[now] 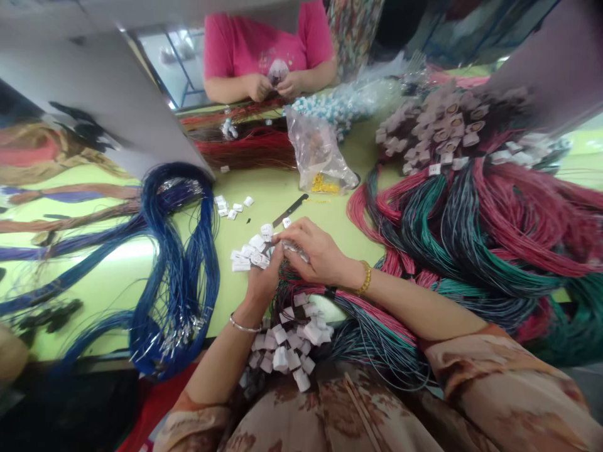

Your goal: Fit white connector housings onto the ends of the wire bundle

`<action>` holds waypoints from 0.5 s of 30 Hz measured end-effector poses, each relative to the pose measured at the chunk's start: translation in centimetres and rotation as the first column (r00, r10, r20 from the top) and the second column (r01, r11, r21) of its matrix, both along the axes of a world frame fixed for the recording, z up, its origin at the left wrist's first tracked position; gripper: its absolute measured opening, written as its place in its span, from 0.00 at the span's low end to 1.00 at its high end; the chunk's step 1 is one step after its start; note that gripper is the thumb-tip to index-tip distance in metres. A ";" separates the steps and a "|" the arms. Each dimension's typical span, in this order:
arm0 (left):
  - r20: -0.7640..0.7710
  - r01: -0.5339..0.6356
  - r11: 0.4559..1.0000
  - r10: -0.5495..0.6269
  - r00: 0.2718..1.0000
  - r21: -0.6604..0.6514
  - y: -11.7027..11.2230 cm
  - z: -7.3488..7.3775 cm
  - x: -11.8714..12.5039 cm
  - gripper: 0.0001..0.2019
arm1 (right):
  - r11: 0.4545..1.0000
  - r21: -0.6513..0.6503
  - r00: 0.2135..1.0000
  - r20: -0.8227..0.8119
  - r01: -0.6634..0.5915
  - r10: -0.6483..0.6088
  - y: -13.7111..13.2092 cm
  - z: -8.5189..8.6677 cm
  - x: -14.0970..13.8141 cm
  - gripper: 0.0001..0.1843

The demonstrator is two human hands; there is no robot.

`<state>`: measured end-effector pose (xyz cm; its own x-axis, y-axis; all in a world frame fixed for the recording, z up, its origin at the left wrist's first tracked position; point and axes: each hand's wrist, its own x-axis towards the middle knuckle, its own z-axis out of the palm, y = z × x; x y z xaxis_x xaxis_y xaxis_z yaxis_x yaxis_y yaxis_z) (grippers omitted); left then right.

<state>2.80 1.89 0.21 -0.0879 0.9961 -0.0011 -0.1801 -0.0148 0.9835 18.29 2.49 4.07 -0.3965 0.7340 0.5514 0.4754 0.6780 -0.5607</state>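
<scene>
My left hand [267, 271] is closed around a cluster of white plastic connectors [252, 252] that stick out past its fingers. Above it, my right hand [313, 251] bends over with its fingers closed at the same cluster, where another white connector [287, 222] shows at the fingertips. Its exact grip is partly hidden by the fingers. Dark and red wires run down from beneath the hands. A bunch of white connectors [287, 345] hangs on wires near my lap. Just beyond my hands lies a dark-handled knife [298, 203].
Loose white connectors [230, 207] lie left of the knife. A clear bag [315, 150] holds small yellow pieces [325, 184]. Blue wire bundles [179, 251] are on the left; red, green and dark wire bundles [452, 213] fill the right. Opposite, a person in pink [271, 53] works with both hands.
</scene>
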 end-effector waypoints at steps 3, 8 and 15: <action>0.060 -0.005 0.998 0.009 0.998 -0.068 0.2 0.1 0.0 0.22 | 0.995 -0.080 0.998 -0.019 -0.056 0.055 1.1 -0.3 0.7 0.10; -0.154 0.031 0.999 -0.032 0.988 -0.010 0.5 0.9 -0.8 0.19 | 0.972 -0.229 0.993 0.114 0.045 -0.020 2.9 -1.2 2.8 0.05; -0.142 0.275 0.959 -0.263 0.954 0.074 -0.1 1.5 -1.3 0.18 | 0.846 -0.527 0.988 0.156 0.077 0.007 5.9 -3.1 5.3 0.09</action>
